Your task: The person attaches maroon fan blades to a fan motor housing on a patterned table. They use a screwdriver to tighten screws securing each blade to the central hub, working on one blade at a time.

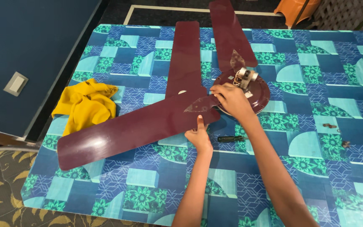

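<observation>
1. Where the view is nearest the person, the left hand (199, 135) is seen gripping the near edge of a maroon fan blade (131, 128), thumb pressed up on its top face.
2. Just to the right of that hand, a dark screwdriver (231, 138) is laid on the table (324, 193), which is covered in a blue and teal patterned sheet.
3. Slightly farther, the right hand (231, 99) is set with curled fingers on the blade's metal bracket, where the blade meets the fan motor housing (257, 90); whether anything small is pinched in it cannot be told.
4. At the left of the table, a crumpled yellow cloth (87, 105) is touched by the long blade's outer end.
5. At the right, a few small screws (329, 125) are scattered well apart from the motor.
6. Farther back, a second blade (185, 56) is laid loose beside the motor, and a third blade (228, 31) is seen reaching past the far table edge.
7. On top of the motor, a small pale part with wires (245, 75) is exposed.
</observation>
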